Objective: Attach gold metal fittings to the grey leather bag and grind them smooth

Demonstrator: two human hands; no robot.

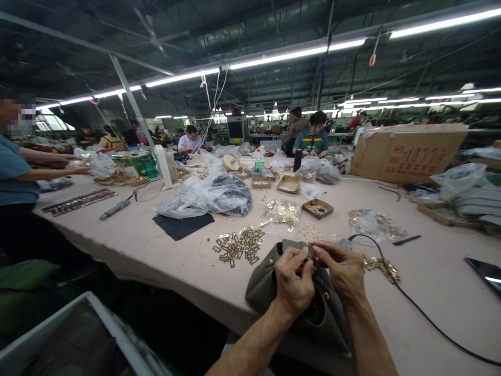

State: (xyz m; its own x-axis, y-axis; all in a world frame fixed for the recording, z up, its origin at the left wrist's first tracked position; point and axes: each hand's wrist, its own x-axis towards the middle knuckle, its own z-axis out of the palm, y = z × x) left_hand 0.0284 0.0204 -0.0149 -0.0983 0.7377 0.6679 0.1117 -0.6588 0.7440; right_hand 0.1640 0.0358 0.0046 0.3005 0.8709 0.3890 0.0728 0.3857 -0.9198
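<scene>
An olive-grey handbag [261,284] sits at the near edge of the table, its top opening facing up and gold studs showing along its rim. My left hand [293,279] is closed, fingers pinching at the bag's upper flap. From the other side, my right hand [344,267] pinches a small gold-coloured metal fitting [311,250] at the same spot; the fingertips hide most of it. Left of the bag lies a loose pile of rectangular gold metal frames [239,245]. More gold metal pieces [381,267] are to the right, beside my right hand.
A black cable [407,297] runs along the right side. Beyond the bag are a plastic bag of fittings [281,214], a small tray [318,209] and a black pen [407,240]. A large carton [409,154] stands back right. A co-worker [15,167] handles plastic bags at left.
</scene>
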